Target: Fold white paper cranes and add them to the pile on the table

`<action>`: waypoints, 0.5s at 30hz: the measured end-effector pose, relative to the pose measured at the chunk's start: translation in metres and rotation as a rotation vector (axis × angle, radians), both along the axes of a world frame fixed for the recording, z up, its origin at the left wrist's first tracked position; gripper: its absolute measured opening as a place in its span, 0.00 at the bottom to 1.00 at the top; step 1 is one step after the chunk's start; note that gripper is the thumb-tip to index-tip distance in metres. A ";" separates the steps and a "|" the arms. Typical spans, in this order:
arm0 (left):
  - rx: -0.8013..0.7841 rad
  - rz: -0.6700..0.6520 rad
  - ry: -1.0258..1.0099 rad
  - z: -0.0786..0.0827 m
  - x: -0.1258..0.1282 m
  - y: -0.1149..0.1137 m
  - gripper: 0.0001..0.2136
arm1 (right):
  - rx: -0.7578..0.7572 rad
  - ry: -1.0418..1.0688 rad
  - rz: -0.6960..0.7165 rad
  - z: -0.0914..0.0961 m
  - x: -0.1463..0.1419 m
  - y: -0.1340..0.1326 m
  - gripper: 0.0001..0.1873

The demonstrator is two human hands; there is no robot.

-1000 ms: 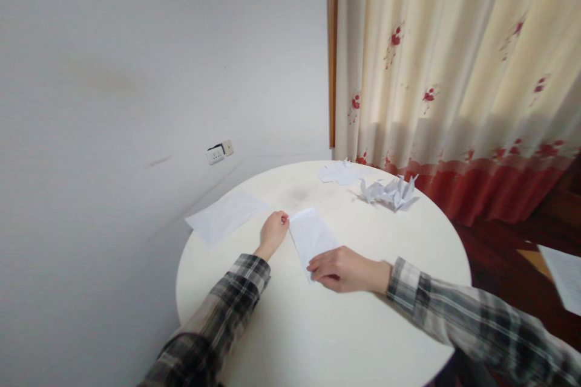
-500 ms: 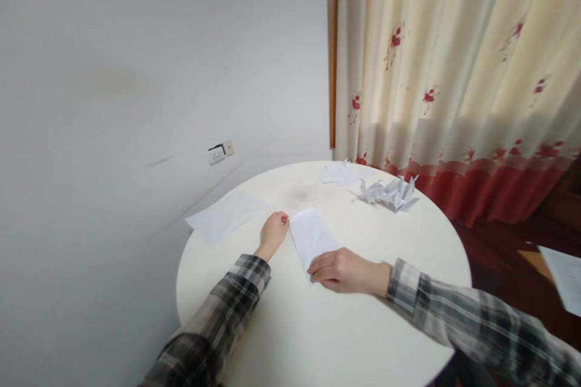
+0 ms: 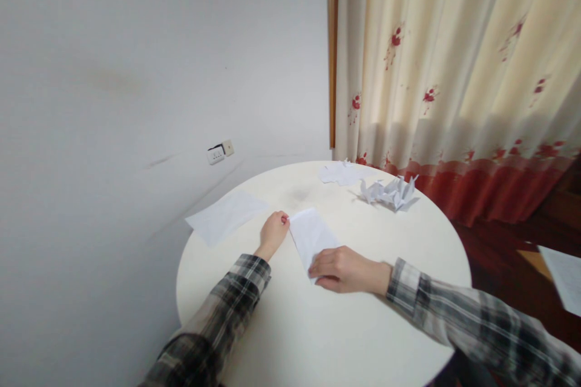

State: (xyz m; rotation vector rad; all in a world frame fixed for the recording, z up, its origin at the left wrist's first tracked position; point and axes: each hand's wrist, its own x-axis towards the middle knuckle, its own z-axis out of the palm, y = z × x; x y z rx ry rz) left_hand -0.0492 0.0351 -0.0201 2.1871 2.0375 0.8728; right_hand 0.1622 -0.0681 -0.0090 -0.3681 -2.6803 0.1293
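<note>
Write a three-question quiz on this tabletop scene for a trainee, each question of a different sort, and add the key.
1. True or false: the right hand touches the white paper sheet that lies between the two hands.

2. Multiple choice: what sits on the round white table, on the side toward the floral curtain?
A) a mug
B) origami figures
C) scissors

3. Fill in the missing word, near or far: the left hand is at the ____ end of that sheet, as seen by the wearer.

Key: 1. True. 2. B. 3. Far.
</note>
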 end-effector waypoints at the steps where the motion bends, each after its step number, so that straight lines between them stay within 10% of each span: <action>1: 0.002 0.004 0.001 0.000 0.000 0.000 0.07 | 0.012 -0.006 -0.021 0.000 0.000 0.000 0.12; 15: 0.135 0.033 0.015 -0.003 -0.002 -0.002 0.12 | 0.073 -0.030 -0.045 0.003 0.002 -0.001 0.10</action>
